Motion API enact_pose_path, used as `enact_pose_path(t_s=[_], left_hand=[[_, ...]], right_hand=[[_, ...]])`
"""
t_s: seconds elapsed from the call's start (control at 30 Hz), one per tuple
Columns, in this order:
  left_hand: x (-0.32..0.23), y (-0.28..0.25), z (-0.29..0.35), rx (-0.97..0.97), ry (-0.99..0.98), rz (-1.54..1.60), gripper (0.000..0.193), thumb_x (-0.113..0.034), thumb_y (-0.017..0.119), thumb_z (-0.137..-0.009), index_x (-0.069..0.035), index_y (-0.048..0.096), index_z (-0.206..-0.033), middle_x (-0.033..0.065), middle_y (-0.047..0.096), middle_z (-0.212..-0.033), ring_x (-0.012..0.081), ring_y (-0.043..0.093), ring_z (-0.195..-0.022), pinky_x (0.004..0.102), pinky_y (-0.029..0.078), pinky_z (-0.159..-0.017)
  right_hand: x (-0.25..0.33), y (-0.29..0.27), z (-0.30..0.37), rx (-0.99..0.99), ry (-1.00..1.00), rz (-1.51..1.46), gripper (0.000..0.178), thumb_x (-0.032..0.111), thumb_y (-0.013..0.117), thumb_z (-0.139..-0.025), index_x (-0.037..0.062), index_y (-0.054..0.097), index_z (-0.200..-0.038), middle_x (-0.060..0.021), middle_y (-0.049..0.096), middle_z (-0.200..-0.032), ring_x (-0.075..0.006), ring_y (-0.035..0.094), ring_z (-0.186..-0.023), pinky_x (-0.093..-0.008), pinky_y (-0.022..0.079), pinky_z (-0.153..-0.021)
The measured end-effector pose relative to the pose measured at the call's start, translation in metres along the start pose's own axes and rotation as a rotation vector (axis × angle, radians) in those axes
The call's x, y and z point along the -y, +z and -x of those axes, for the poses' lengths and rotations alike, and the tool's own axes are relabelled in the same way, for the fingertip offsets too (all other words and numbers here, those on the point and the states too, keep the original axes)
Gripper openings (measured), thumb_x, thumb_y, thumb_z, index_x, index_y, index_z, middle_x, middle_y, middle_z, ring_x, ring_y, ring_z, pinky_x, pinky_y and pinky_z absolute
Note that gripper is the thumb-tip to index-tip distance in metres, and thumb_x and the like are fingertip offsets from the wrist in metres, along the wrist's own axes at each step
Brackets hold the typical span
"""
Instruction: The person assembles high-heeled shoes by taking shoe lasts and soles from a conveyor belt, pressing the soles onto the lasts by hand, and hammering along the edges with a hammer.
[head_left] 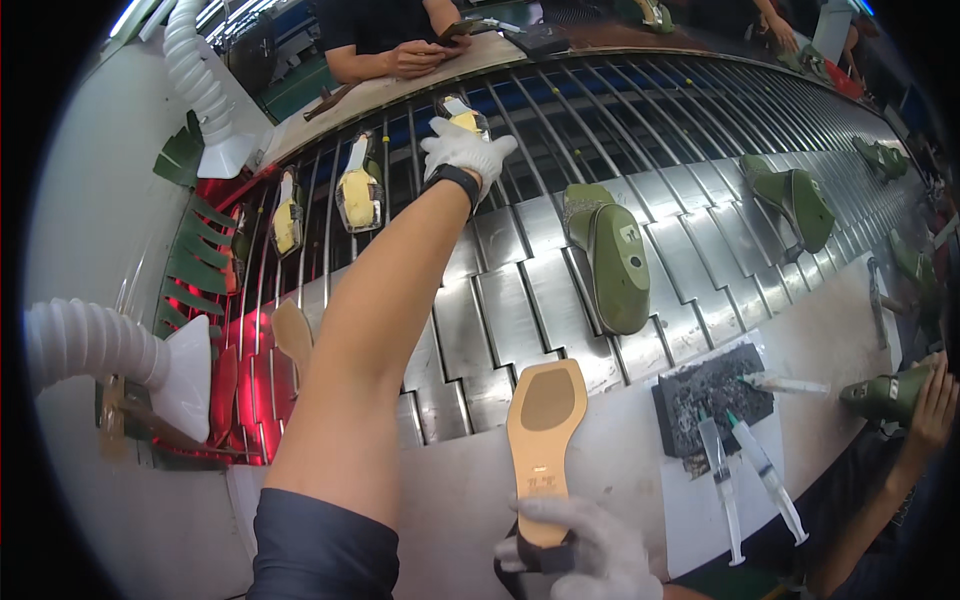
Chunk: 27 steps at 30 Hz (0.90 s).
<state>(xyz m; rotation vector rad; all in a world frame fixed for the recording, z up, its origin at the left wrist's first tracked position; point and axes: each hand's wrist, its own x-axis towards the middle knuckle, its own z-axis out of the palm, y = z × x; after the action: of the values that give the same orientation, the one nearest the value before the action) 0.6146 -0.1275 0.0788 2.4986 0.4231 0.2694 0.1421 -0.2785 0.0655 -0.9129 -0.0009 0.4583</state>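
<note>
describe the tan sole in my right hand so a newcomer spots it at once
Find the wide metal conveyor, then follow its near edge to the picture's lower middle. There the white-gloved right hand holds the lower end of a long tan sole. Unlike the tan piece by the left forearm, it is hand-held, with a darker brown patch up top.

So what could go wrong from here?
1. The left hand reaches across the slatted conveyor; if that is running, the black wristband might snag.
2. The right hand holds the tan shoe sole near one end, so it could slip or get scuffed during that long reach.
3. The syringes sit loose, green tips against the dark block; a stray elbow might knock them.
</note>
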Motion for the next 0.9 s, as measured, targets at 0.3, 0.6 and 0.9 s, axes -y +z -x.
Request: enact_pose_path(t_s=[0.3, 0.6, 0.9], left_hand=[[0.03, 0.012, -0.023, -0.087, 0.043, -0.003, 0.094, -0.04, 0.088, -0.08, 0.0, 0.045, -0.153, 0.0333, 0.059, -0.148, 0.0474, 0.066, -0.133, 0.051, 0.055, -0.115], [0.165, -0.146, 0.21, 0.118, 0.249, 0.661, 0.09, -0.018, 0.084, -0.085, 0.006, 0.044, -0.162, 0.0108, 0.069, -0.121, 0.0164, 0.067, -0.109, 0.0328, 0.056, -0.097], [0.312, -0.287, 0.48, -0.186, 0.311, 0.091, 0.106, -0.016, 0.094, -0.075, 0.004, 0.041, -0.165, 0.0297, 0.057, -0.148, 0.0473, 0.058, -0.138, 0.0523, 0.048, -0.118]], right_hand=[[0.004, 0.001, -0.009, 0.041, -0.098, 0.285, 0.075, 0.009, 0.089, -0.09, 0.0032, 0.056, -0.157, -0.0157, 0.064, -0.134, -0.0253, 0.075, -0.113, -0.0393, 0.062, -0.097], [-0.005, 0.014, -0.017, -0.15, -0.106, 0.378, 0.042, 0.014, 0.081, -0.099, -0.0053, 0.071, -0.134, -0.0157, 0.076, -0.12, -0.0202, 0.077, -0.11, -0.0332, 0.064, -0.09], [-0.098, 0.11, 0.023, -0.195, -0.373, 0.564, 0.02, 0.01, 0.072, -0.105, -0.0005, 0.075, -0.122, -0.0168, 0.075, -0.112, -0.0284, 0.076, -0.107, -0.0363, 0.058, -0.098]])
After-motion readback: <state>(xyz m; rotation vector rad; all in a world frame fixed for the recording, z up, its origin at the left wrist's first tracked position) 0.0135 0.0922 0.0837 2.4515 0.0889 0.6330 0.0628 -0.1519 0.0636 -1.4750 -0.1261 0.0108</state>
